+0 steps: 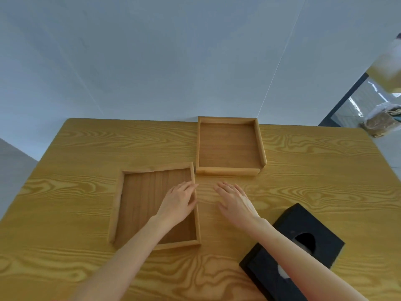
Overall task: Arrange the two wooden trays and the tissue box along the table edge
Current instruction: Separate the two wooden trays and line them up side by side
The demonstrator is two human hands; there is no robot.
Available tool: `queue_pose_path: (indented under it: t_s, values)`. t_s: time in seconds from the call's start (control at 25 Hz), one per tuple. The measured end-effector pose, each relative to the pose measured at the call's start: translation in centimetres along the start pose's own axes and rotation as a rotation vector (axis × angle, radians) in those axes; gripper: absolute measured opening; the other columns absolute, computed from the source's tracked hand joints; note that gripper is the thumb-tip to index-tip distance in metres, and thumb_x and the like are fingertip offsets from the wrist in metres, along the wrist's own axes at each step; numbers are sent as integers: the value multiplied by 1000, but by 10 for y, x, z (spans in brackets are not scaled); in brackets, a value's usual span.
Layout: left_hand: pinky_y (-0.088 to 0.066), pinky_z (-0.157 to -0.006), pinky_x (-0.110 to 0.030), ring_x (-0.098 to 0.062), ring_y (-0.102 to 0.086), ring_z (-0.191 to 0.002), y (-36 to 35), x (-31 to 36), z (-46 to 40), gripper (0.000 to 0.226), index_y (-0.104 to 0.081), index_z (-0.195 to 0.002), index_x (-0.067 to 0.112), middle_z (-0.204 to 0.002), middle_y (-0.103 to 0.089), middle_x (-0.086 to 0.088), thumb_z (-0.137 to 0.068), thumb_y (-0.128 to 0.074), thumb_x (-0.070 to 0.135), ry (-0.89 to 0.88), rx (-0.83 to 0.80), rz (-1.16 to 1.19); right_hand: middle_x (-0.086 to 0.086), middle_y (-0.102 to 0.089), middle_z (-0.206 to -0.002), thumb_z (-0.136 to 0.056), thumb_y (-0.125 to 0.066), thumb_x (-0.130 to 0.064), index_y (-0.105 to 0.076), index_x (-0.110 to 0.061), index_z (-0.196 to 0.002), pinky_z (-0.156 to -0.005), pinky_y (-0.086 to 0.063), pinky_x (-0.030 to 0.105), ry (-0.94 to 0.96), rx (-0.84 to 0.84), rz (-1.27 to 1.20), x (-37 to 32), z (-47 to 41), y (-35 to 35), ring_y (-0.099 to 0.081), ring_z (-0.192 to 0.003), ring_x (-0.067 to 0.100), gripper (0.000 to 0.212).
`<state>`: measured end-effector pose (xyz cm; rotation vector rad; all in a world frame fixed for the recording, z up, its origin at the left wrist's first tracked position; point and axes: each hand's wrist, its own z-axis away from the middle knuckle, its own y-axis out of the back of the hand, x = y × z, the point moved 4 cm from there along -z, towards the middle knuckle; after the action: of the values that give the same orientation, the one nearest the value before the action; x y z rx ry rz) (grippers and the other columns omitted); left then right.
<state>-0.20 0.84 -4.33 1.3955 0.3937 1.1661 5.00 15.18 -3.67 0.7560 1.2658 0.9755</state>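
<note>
One wooden tray (230,171) sits at the far edge of the table, squared to it. A second wooden tray (138,205) lies nearer and to the left, slightly rotated. My left hand (179,203) is over this tray's right rim, fingers together and touching the rim. My right hand (235,203) hovers flat above the bare table just right of that tray, fingers spread and holding nothing. A black tissue box (319,231) with an oval opening lies at the near right, angled, partly hidden under my right forearm.
The wooden table (76,159) runs against a pale wall at the far edge. Beyond its right side, a bag of items (382,123) rests on the floor next to a dark frame.
</note>
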Motion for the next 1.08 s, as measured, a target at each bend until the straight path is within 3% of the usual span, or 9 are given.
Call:
queue_pose_path:
  t_s: [0.36, 0.52, 0.6, 0.68, 0.76, 0.92, 1.08]
  values:
    - [-26, -114, -34, -15, -28, -138, -27, -53, 88, 59, -33, -139, 22, -149, -34, 0, -88, -46, 49, 40, -191, 45, 1, -32, -152, -93, -46, -37, -33, -22, -142, -118, -9, 35, 116, -149, 41, -70, 45, -66, -6, -146, 17, 53]
    - [-31, -110, -30, -12, -32, -134, -31, -69, 112, 49, -40, -135, 23, -144, -40, 3, -90, -48, 41, -8, -153, 24, 1, -41, -147, -93, -48, -18, -46, -19, -134, -118, -17, 37, 95, -87, 68, -75, 55, -81, 0, -146, 20, 41]
    - [-37, -104, -27, -11, -39, -128, -30, -76, 121, 42, -44, -131, 22, -138, -46, 3, -91, -48, 34, -29, -95, 17, 3, -55, -136, -88, -55, -7, -59, -16, -122, -113, -31, 40, 68, -13, 58, -78, 58, -82, -15, -145, 24, 36]
    - [-43, -96, -23, -10, -45, -120, -28, -85, 128, 37, -48, -128, 20, -129, -52, 3, -92, -48, 29, -27, -42, 19, 3, -73, -107, -68, -76, 0, -73, -17, -97, -91, -54, 41, 93, 103, 103, -79, 57, -84, -48, -128, 30, 34]
    - [-46, -90, -22, -11, -50, -114, -24, -93, 132, 34, -52, -124, 18, -122, -56, 3, -92, -48, 26, -16, -4, 28, -1, -76, -91, -52, -86, 1, -74, -20, -84, -75, -60, 34, 103, 177, 126, -79, 56, -89, -64, -111, 26, 40]
    - [-47, -86, -22, -10, -52, -111, -20, -104, 133, 31, -55, -121, 18, -117, -59, 4, -93, -47, 27, -20, 18, 19, -6, -73, -80, -48, -88, 0, -74, -21, -79, -72, -58, 25, 144, 192, 111, -80, 57, -94, -72, -87, 15, 40]
    - [-46, -80, -19, -7, -52, -109, -18, -106, 132, 30, -55, -120, 20, -117, -59, 6, -93, -45, 30, -52, 22, -7, -9, -69, -70, -46, -87, 0, -73, -22, -77, -64, -56, 22, 129, 195, 134, -83, 57, -93, -67, -66, 10, 40]
